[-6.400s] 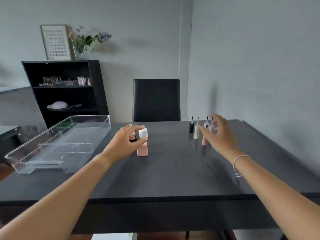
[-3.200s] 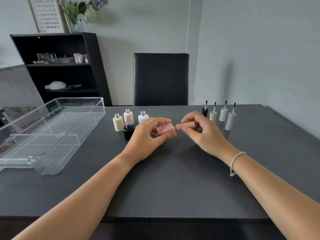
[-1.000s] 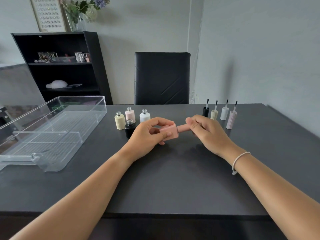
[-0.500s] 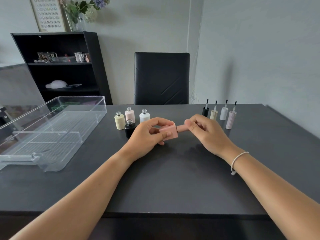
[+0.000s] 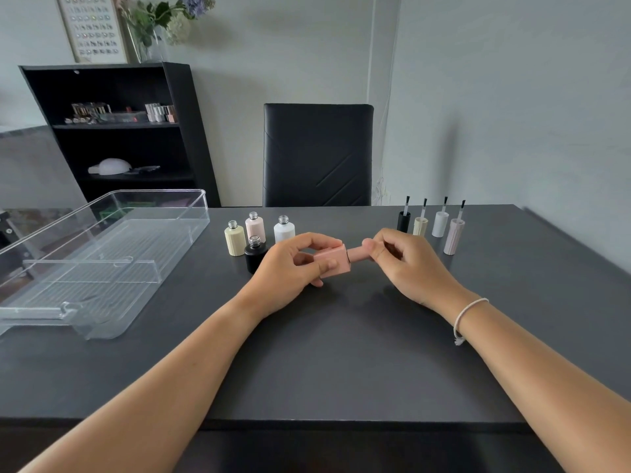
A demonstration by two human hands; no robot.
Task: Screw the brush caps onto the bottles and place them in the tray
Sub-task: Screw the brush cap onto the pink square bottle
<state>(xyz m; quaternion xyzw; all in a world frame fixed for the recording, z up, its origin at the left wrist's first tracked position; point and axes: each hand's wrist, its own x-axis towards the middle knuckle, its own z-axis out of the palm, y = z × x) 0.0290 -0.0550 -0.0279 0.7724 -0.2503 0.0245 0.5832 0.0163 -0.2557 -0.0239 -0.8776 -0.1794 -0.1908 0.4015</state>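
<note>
A: What's in your tray (image 5: 191,213)?
B: Nothing shows in it; it sits at the table's (image 5: 341,353) left side.
A: And the pink bottle (image 5: 333,262)?
B: You hold it above the table, lying sideways, neck toward your right. Your left hand (image 5: 290,271) grips its body; your right hand (image 5: 406,268) pinches the pink cap (image 5: 356,255) at its neck.
A: The others?
B: Four uncapped bottles (image 5: 256,233) stand upright behind your left hand; four caps (image 5: 433,225) stand brush-up behind your right.

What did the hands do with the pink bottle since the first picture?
The left hand lifted the pink bottle off the table, the right hand took the pink brush cap, and they joined. Four bottles, four caps and the tray stayed put.
</note>
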